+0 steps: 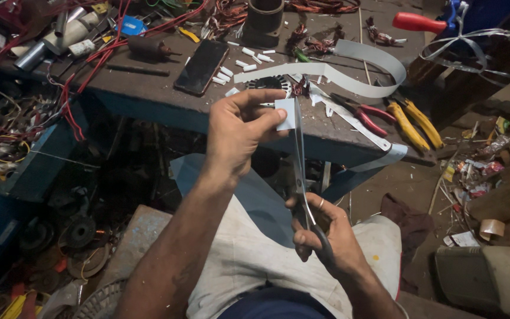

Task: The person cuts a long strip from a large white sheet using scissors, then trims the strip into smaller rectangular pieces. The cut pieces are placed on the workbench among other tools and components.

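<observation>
Above the lap, before the cluttered counter (pixel 149 97): the left hand (pixel 237 133) is pinching a small pale paper piece (pixel 286 113), fingers closed tight on its edge; the right hand (pixel 326 233) is gripping scissors (pixel 300 159), fingers wrapped through the dark handles, long steel blades meeting the piece's right edge. A clean cut likely calls for keeping the piece taut and square to the blades. Lying on the counter: a curling white strip (pixel 349 74), short white tubes (pixel 231 74), a flat black phone (pixel 201 67), yellow-handled pliers (pixel 414 121), tangled red wire (pixel 98 62).
</observation>
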